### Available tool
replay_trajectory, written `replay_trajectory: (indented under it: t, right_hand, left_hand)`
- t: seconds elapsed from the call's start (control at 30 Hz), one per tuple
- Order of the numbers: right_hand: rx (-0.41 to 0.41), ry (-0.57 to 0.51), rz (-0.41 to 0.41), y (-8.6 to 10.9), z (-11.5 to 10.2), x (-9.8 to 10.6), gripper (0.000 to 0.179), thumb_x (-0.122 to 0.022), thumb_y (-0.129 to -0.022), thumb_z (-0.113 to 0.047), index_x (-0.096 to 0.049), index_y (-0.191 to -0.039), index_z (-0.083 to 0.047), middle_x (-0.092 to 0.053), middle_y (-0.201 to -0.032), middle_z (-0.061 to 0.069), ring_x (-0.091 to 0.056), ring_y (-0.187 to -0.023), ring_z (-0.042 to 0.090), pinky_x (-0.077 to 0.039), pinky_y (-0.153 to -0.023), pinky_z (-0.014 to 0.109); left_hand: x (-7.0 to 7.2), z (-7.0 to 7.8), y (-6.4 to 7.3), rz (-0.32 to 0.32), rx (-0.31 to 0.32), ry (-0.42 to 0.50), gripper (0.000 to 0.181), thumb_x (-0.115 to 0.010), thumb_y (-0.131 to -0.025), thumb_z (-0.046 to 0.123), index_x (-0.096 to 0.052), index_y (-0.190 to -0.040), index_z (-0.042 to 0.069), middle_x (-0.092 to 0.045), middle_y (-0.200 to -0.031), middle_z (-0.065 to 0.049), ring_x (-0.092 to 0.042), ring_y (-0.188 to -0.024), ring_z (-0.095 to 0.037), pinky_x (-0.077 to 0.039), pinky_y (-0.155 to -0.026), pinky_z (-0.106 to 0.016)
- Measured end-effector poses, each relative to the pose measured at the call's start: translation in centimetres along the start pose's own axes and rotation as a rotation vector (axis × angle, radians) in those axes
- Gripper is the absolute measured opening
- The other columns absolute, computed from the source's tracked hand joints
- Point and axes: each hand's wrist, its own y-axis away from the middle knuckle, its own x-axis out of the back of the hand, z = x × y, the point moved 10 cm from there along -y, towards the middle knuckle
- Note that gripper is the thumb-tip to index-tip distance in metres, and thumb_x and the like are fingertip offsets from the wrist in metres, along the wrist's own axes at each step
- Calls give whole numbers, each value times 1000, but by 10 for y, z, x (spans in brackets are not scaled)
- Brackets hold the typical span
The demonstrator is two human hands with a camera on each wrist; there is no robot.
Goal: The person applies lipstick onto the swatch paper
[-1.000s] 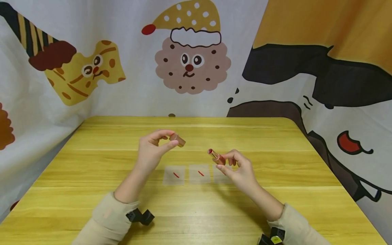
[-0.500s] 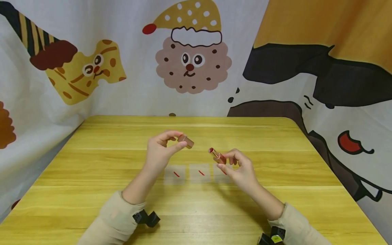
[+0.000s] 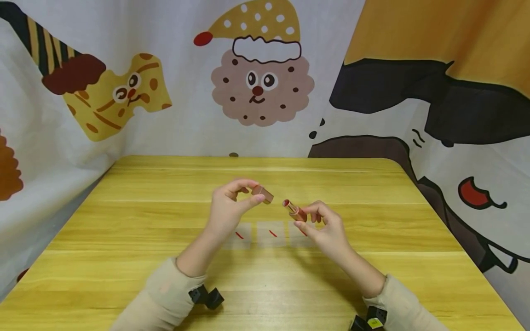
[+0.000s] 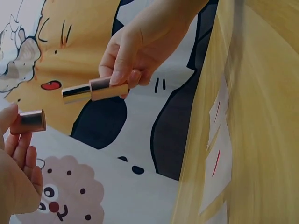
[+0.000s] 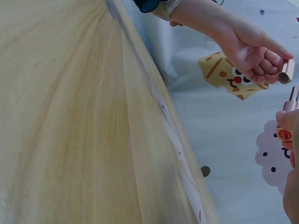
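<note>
Between thumb and fingers, my left hand (image 3: 227, 207) pinches a rose-gold lipstick cap (image 3: 262, 194), its open end towards the right. My right hand (image 3: 325, 227) holds the lipstick (image 3: 296, 212) by its base, with the gold inner tube and red tip pointing up and left. Cap and lipstick are a short gap apart above the table, as the left wrist view also shows with the cap (image 4: 30, 122) and the lipstick (image 4: 96, 89). In the right wrist view the cap's hollow end (image 5: 285, 74) faces the lipstick tube (image 5: 292, 100).
Three pale paper squares lie in a row on the wooden table (image 3: 265, 285); the middle square (image 3: 271, 241) bears a red stroke, as do the left one (image 3: 244, 241) and the partly covered right one (image 3: 296, 241). A cartoon-printed curtain (image 3: 174, 133) hangs behind.
My left hand has moved steadily to the right with the cap, narrowing the gap to the lipstick. The right hand has stayed almost still.
</note>
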Motion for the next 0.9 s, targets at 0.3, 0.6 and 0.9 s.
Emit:
replay_trajectory:
  t: [0.3, 0.6, 0.9]
  right_hand:
    - [16, 3, 1, 0, -1, 0, 30, -76, -67, 19, -62, -89, 4, -52, -71, 15, -42, -67, 25, -35, -59, 26]
    - [3, 13, 4, 0, 1, 1, 29, -77, -68, 17, -63, -89, 3, -50, -70, 14, -42, -67, 25, -35, -57, 33]
    - [-5, 0, -17, 0, 1, 0, 29, -76, -69, 17, -62, -90, 3, -51, -71, 17, -42, -67, 29, -34, -59, 28]
  left_hand:
    - [-13, -5, 2, -21, 51, -21, 23, -81, -77, 12, -71, -96, 4, -68, -94, -4, -51, -93, -36, -41, -61, -23]
    - [-22, -1, -1, -20, 21, -5, 21, -81, -77, 9, -71, -94, 2, -69, -91, -4, -52, -91, -33, -41, -61, -22]
    - [-31, 0, -2, -31, 25, 5, 20, -81, -77, 9, -71, -93, 3, -69, -89, -2, -51, -89, -28, -41, -73, -34]
